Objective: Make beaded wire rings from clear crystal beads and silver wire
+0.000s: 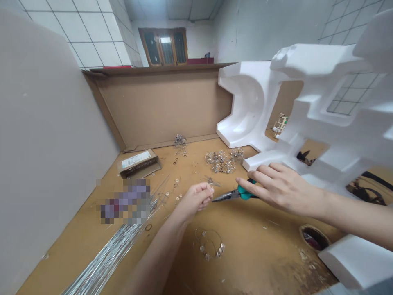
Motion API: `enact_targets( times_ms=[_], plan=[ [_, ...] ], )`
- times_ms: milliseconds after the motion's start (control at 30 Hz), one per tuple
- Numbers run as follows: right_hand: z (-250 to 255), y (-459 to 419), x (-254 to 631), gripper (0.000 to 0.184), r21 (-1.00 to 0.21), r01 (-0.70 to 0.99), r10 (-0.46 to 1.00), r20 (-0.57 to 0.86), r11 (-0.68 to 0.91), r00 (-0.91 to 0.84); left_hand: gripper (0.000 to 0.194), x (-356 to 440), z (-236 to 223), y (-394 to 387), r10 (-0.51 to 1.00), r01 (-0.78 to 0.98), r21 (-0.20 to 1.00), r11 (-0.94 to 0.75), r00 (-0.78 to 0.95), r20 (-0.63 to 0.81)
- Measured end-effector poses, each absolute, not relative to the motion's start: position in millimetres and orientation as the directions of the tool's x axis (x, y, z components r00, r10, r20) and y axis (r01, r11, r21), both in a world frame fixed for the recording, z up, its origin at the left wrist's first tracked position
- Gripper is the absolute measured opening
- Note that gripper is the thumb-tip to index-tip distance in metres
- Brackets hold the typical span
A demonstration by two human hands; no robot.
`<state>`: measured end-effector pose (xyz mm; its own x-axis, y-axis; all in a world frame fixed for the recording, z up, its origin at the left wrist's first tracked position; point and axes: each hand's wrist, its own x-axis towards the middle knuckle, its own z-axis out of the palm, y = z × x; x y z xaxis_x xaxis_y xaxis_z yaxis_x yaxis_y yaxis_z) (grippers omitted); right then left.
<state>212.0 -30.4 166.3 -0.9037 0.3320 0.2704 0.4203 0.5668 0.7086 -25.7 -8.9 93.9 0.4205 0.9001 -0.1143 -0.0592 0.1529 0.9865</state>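
My right hand (pixel 273 186) grips long-nose pliers (pixel 229 196) by their teal handles, the dark jaws pointing left. The tip of the jaws lies close by the fingers of my left hand (pixel 198 196). Those fingers are pinched together; whatever is between them is too small to make out. Below on the wooden tabletop lies a wire ring (pixel 204 243) strung with clear beads. Beyond the hands sits a cluster of bent wire pieces (pixel 222 162), with thin wire scraps (pixel 211 181) nearer to my left hand.
A bundle of straight silvery wires (pixel 106 256) lies at the lower left, beside a blurred-out patch. An open cardboard box (pixel 139 162) and a wire heap (pixel 180 140) are farther back. White foam packaging (pixel 245 94) stands on the right, near a round hole (pixel 315 237) in the tabletop.
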Motion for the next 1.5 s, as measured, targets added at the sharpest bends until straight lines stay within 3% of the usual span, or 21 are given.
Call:
enact_targets(
  times_ms=[467, 600, 667, 733, 833, 933, 1067, 1167, 1300, 1400, 1500],
  plan=[
    [167, -31, 212, 0.034, 0.694, 0.421, 0.341, 0.260, 0.584, -0.903, 0.022, -24, 94, -10, 0.905, -0.007, 0.987, 0.159, 0.402, -0.142],
    [164, -31, 211, 0.033, 0.614, 0.455, 0.370, 0.270, 0.645, -0.889, 0.026, -23, 90, -7, 0.915, 0.036, 0.993, 0.109, 0.387, -0.115],
    [162, -31, 209, 0.028, 0.475, 0.537, 0.468, 0.265, 0.697, -0.843, 0.025, -22, 88, -7, 0.937, 0.080, 0.996, 0.037, 0.343, -0.063],
    [161, -29, 210, 0.023, 0.259, 0.647, 0.609, 0.219, 0.717, -0.762, 0.024, -20, 86, -8, 0.958, 0.161, 0.983, -0.086, 0.283, 0.038],
    [161, -22, 215, 0.017, -0.165, 0.748, 0.754, -0.040, 0.643, -0.656, 0.024, -18, 87, -13, 0.951, 0.288, 0.918, -0.271, 0.228, 0.209],
    [162, -11, 223, 0.012, -0.521, 0.741, 0.687, -0.348, 0.425, -0.638, 0.025, -16, 92, -20, 0.933, 0.303, 0.892, -0.336, 0.237, 0.271],
    [161, -4, 227, 0.020, -0.691, 0.669, 0.604, -0.418, 0.273, -0.678, 0.026, -20, 98, -21, 0.924, 0.098, 0.986, -0.135, 0.371, 0.090],
    [158, -7, 227, 0.030, -0.728, 0.621, 0.610, -0.358, 0.292, -0.707, 0.027, -24, 100, -17, 0.912, 0.005, 0.999, -0.044, 0.408, 0.038],
    [144, -11, 231, 0.028, -0.683, 0.627, 0.669, -0.268, 0.376, -0.693, 0.026, -27, 100, -13, 0.940, 0.090, 0.986, -0.141, 0.323, 0.105],
    [118, -15, 231, 0.029, -0.511, 0.756, 0.782, -0.230, 0.409, -0.579, 0.024, -29, 99, -11, 0.940, 0.157, 0.969, -0.190, 0.314, 0.133],
    [84, -19, 223, 0.038, -0.211, 0.869, 0.888, -0.014, 0.447, -0.460, 0.021, -30, 98, -10, 0.927, 0.213, 0.946, -0.244, 0.339, 0.162]
  ],
)
